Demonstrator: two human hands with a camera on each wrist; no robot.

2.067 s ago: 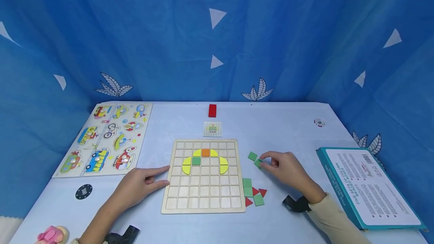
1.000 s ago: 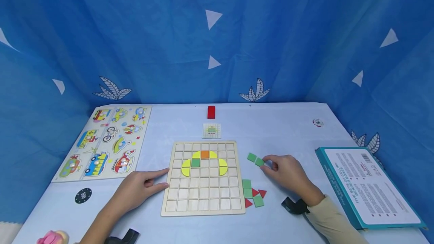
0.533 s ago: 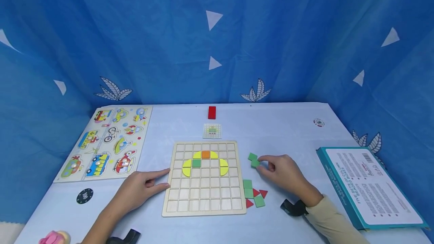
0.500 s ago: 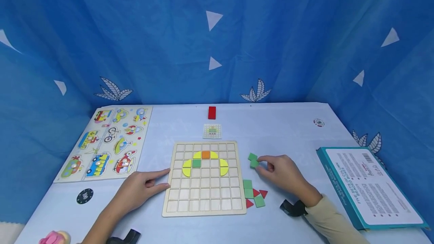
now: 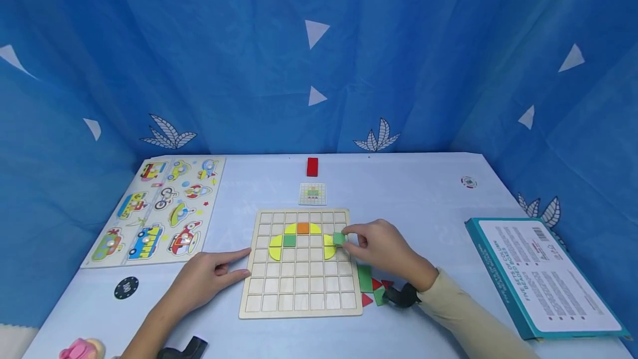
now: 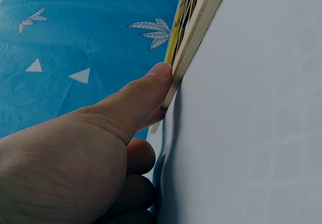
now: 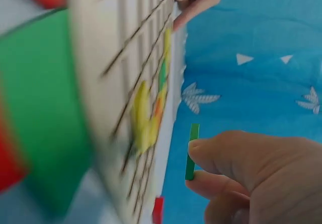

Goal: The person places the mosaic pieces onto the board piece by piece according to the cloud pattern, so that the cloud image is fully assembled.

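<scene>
A wooden grid board (image 5: 278,303) lies in the middle of the table, with yellow rounded pieces (image 5: 275,252), an orange square tile (image 5: 303,228) and a green square tile (image 5: 289,241) in its cells. My right hand (image 5: 381,242) pinches another green square tile (image 7: 191,156) between thumb and fingers, above the board's right side near a yellow piece. In the right wrist view that tile stands edge-on. With thumb and index finger extended, my left hand (image 5: 201,276) touches the board's left edge; its other fingers are curled in.
Green tiles (image 5: 365,278) and red triangles (image 5: 367,299) lie right of the board, partly behind my right wrist. A pattern card (image 5: 312,194) and red block (image 5: 312,167) lie beyond it. A vehicle puzzle (image 5: 169,248) lies left, a teal-edged box (image 5: 553,276) right.
My right hand has slid a green tile left beside another, picked it up and carried it left over the board. The other loose tile there is now out of sight. The left hand stays put.
</scene>
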